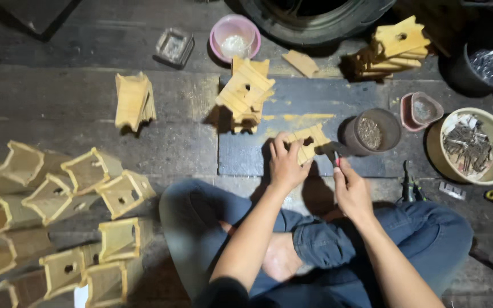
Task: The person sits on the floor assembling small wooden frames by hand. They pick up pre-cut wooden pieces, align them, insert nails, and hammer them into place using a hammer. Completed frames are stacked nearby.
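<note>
My left hand [285,162] grips a small slatted wooden panel [311,141], holding it against a dark slab [269,154] on the floor. My right hand [350,188] is shut on a small tool with a red handle [336,161], its tip right beside the panel's right edge. I sit cross-legged in blue jeans, both hands in front of my knees.
A stack of similar wooden panels [245,91] lies just beyond, more at the far right [392,48] and left [133,100]. Assembled wooden boxes [58,217] are heaped at left. A dark cup [371,132], a bowl of nails [470,145], a pink bowl [235,37] and a tyre [315,17] surround the slab.
</note>
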